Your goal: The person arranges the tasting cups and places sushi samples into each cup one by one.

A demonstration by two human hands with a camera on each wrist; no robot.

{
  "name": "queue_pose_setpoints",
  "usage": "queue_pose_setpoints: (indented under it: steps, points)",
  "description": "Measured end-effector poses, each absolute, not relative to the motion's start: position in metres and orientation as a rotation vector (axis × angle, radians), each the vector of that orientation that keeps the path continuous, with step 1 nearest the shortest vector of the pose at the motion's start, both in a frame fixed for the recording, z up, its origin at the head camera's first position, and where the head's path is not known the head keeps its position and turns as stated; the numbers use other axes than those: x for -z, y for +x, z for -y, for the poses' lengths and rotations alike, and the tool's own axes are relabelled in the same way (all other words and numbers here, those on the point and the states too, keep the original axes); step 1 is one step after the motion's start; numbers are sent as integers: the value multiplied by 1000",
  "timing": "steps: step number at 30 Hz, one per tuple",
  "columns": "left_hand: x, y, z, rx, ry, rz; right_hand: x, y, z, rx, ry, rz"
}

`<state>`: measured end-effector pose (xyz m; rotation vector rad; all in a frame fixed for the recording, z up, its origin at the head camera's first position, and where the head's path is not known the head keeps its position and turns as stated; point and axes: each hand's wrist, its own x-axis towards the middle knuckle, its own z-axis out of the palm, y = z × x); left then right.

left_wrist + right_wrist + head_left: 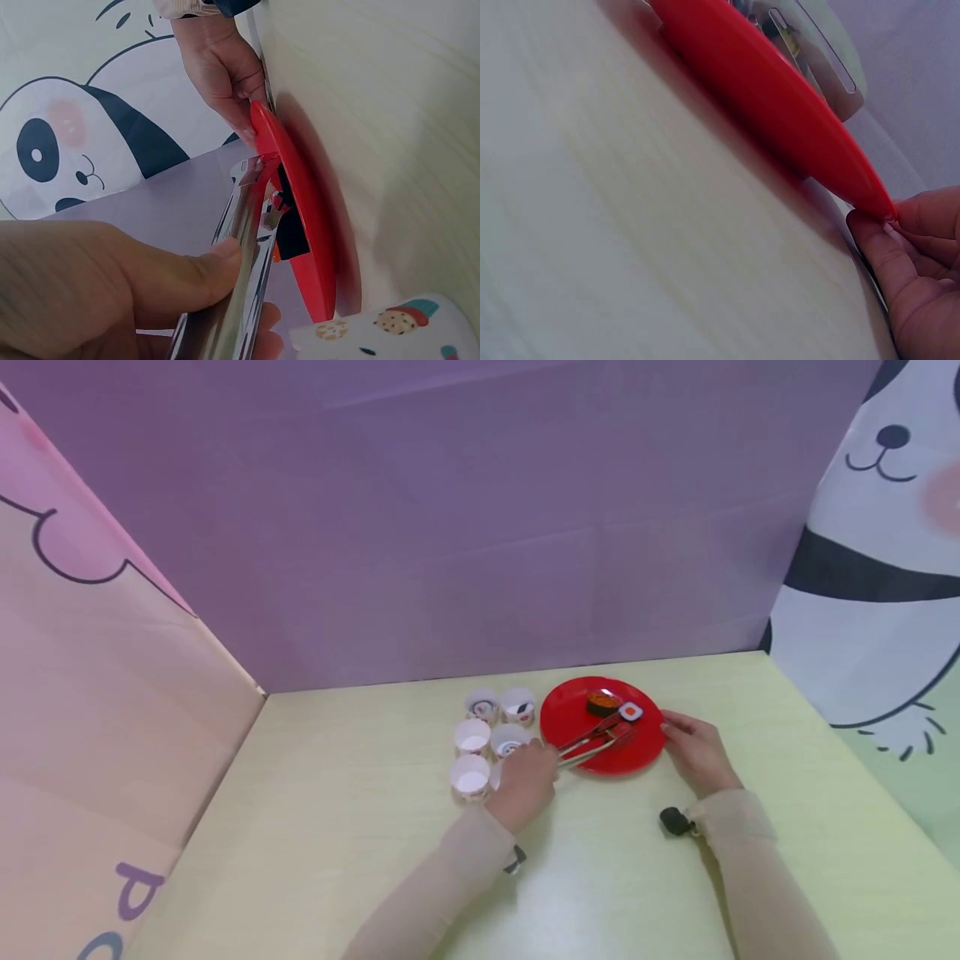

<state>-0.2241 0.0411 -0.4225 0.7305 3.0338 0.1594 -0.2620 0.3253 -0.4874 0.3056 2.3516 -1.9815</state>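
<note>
My left hand (523,785) grips a pair of metal tongs (579,755), its thumb lying along one arm in the left wrist view. The tips of the tongs reach over a red plate (561,727); whether they hold a piece there I cannot tell. Toy sushi lies on the plate: a dark-sided piece topped with orange roe (602,702) and a white roll slice with an orange centre (631,712). With thumb and fingers, my right hand (693,752) pinches the plate's right rim, as the right wrist view (919,255) also shows.
Several small white cups stand in two columns left of the plate, among them a front-left cup (470,777) and a back-right cup (518,706). My left forearm partly covers the nearest ones. A purple cloth wall (450,568) rises behind the pale table (337,827).
</note>
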Motion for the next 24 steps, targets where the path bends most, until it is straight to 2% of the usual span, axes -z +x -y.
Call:
queue_pose_setpoints:
  steps: [24]
  points:
    - [410, -228, -24, -81, 734, -3148, 489, -262, -327, 1960, 310, -2355]
